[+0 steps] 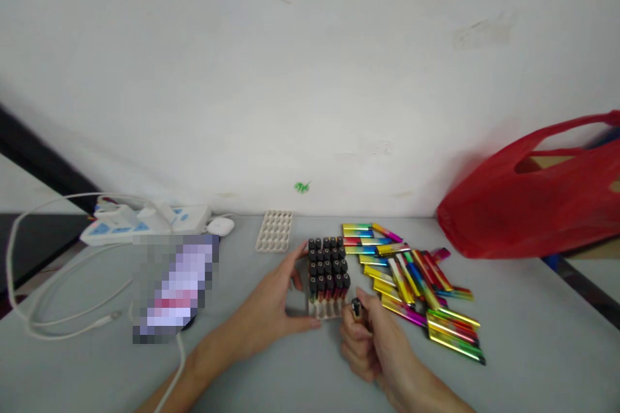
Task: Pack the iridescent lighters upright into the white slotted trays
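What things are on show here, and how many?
Upright tubes: about twenty, black-topped, in tray
Tray: one, pale, centre
Loose tubes: many, shiny multicoloured, right of centre
Second tray: one, beige, near wall
Bag: one, red, far right
Power strip: one, white-and-blue, back left
Rounded device: one, white, beside strip
Blurred item: one, purplish, left
Cables: several, white, left
Mark: one, green, low on wall
Table: one, grey, beneath
Wall: one, white, behind
Left hand: one, bare, around tray's left side
Right hand: one, bare, gripping a tube

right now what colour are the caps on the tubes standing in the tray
Black; the caps show best in the head view.
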The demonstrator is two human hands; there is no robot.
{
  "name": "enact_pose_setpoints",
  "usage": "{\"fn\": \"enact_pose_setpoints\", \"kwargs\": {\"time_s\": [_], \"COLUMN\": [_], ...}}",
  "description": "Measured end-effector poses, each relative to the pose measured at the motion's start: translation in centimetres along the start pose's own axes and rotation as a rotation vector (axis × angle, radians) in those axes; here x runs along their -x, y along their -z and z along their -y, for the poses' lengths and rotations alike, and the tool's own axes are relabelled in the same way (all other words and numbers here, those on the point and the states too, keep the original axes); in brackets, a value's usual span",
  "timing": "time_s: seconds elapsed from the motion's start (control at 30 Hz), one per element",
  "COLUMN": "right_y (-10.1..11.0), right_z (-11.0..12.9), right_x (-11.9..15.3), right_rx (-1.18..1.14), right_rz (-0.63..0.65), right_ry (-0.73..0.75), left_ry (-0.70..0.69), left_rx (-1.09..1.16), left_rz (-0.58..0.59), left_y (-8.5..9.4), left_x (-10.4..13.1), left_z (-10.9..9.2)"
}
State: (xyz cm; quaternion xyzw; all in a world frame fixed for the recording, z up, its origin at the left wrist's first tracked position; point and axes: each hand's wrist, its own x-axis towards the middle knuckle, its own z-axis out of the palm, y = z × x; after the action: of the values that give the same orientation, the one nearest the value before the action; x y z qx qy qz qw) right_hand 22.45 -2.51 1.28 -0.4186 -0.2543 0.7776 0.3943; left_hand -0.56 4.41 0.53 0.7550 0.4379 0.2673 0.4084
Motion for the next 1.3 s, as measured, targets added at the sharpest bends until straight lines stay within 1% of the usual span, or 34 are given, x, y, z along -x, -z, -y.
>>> {"fn": "enact_pose_setpoints", "kwargs": {"time_s": [0.1,0.3,0.43,0.53,0.6,0.7,0.83,0.97,1.03,1.17,1.23,1.3], "right_y": [0.0,0.3,0.0,-0.1,0.2,1.1,1.6,0.7,0.4,0.7,0.9,0.9], "right_z": [-0.3,-0.9,-0.5,0.0,0.0,-0.3,-0.4,0.3,0.6,0.8,0.9,1.0], "right_x": [-0.1,-0.3,-0.1,0.0,0.0,-0.3,-0.2,1.1,1.7,2.0,1.9,1.8], "right_rx": [0.013,0.01,0.026,0.035,0.046,0.081,0.179,0.312,0.395,0.672,0.841,0.945], "right_rz": [-0.013,-0.008,-0.024,-0.002,0.025,0.084,0.146,0.1,0.09,0.11,0.092,0.057], "right_ry": [-0.005,0.034,0.021,-0.012,-0.033,-0.005,0.173,0.38,0.528,0.875,0.961,1.011], "left_ry": [-0.003,-0.005,-0.004,0.001,0.005,0.013,0.015,0.003,0.001,-0.006,-0.016,-0.021], "left_rx": [0.006,-0.002,-0.007,0.001,0.003,0.006,0.014,0.021,0.02,0.026,0.049,0.066], "left_rz": [0.0,0.01,0.023,0.032,0.03,0.021,0.015,0.003,0.003,0.01,0.017,0.019], "left_y": [0.0,-0.1,0.0,-0.1,-0.1,0.0,0.1,0.0,0.0,-0.1,0.0,0.1], "left_x": [0.0,0.0,0.0,0.0,0.0,0.0,0.0,0.1,0.1,0.0,0.0,0.0], "left_z": [0.0,0.0,0.1,0.3,0.3,0.1,-0.1,0.1,0.2,0.0,-0.2,-0.4]}}
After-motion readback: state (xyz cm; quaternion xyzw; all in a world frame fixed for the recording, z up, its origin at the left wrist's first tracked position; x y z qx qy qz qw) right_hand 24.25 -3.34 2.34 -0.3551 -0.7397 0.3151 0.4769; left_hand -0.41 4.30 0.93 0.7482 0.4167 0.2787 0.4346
